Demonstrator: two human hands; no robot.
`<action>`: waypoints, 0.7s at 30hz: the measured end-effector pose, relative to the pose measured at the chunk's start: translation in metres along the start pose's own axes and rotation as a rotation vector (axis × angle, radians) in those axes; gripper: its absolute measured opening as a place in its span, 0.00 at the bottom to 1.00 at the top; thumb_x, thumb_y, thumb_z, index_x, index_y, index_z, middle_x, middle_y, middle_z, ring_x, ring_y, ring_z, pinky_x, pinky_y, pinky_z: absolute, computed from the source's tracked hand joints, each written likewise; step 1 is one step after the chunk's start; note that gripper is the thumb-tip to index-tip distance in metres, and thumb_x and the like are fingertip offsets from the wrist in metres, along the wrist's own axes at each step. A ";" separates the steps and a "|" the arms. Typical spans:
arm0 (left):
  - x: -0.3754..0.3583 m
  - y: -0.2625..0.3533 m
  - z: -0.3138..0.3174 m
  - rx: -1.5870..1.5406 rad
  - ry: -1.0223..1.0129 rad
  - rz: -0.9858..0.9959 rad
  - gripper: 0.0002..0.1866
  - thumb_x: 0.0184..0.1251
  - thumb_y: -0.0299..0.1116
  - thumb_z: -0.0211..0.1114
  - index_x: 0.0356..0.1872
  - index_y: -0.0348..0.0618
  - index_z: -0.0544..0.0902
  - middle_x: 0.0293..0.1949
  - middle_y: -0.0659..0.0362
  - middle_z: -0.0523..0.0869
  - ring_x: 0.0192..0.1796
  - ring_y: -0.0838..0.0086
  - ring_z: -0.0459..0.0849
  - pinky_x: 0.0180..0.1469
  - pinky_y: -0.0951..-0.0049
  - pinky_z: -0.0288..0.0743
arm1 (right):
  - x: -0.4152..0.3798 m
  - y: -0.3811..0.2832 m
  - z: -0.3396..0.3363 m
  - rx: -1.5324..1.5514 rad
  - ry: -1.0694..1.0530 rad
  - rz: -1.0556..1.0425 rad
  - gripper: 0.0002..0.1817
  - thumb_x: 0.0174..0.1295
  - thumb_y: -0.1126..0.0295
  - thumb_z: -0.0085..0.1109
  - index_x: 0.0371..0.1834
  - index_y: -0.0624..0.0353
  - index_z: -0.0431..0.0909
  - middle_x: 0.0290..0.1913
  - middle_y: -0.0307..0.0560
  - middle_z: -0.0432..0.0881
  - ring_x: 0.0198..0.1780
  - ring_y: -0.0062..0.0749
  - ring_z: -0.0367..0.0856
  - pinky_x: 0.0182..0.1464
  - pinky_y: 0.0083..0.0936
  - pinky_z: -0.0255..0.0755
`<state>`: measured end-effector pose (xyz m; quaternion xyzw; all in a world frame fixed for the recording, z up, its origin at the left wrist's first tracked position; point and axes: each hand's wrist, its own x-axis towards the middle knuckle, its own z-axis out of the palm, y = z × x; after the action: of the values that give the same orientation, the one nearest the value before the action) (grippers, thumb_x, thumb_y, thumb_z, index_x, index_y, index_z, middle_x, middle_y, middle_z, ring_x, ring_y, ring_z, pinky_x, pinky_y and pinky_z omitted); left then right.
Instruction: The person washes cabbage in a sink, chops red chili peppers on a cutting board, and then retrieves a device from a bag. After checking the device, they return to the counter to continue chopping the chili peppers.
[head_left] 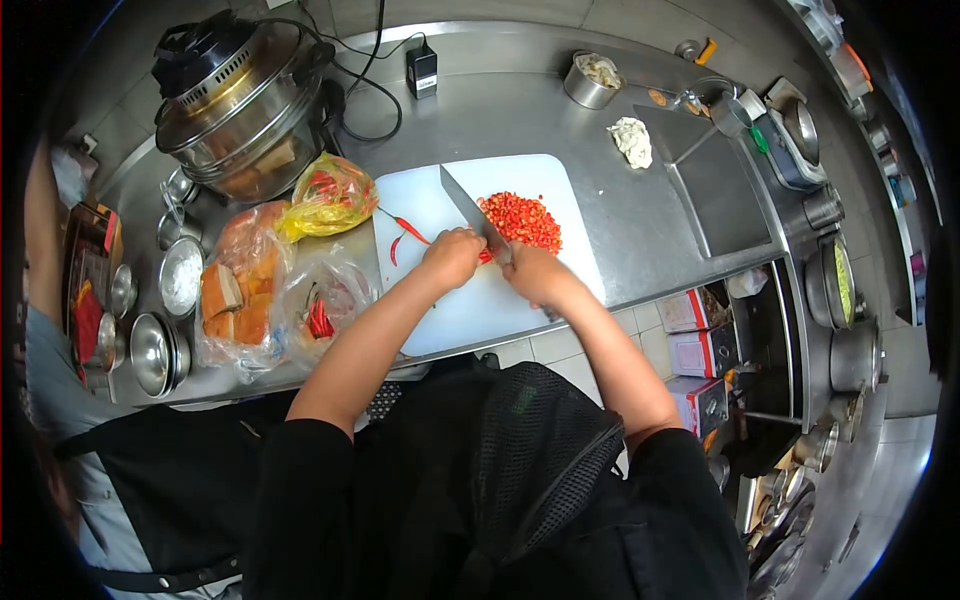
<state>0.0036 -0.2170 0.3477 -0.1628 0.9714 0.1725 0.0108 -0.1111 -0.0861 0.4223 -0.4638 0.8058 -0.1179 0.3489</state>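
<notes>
My right hand [533, 274] is closed around the handle of a large knife [466, 203], whose blade points up and left over a white cutting board [420, 330]. My left hand [455, 256] is closed beside the blade, its fingers pressed near some red chili pieces; what they hold is hidden. Chopped red chili [522, 222] lies in a heap to the right of the blade. Left of the knife, whole red chilies [395, 250] rest on the board.
Bags with orange-brown chunks [252, 318], red chilies [319, 318] and a yellow bag [326, 196] sit left of the board. A large pot [240, 120], metal bowls [152, 355], a white cloth [632, 142] and a sink [722, 195] surround it. Another person [120, 490] stands at left.
</notes>
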 end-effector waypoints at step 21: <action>-0.010 -0.010 0.011 -0.116 0.102 -0.063 0.05 0.60 0.30 0.66 0.35 0.42 0.82 0.41 0.54 0.84 0.51 0.59 0.80 0.53 0.59 0.74 | 0.004 0.002 0.020 0.114 0.086 -0.006 0.18 0.69 0.66 0.43 0.51 0.71 0.71 0.25 0.63 0.82 0.19 0.45 0.81 0.30 0.41 0.77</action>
<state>0.0161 -0.2184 0.3346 -0.2020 0.9535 0.2197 -0.0427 -0.1003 -0.0862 0.4050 -0.4402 0.8107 -0.1845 0.3391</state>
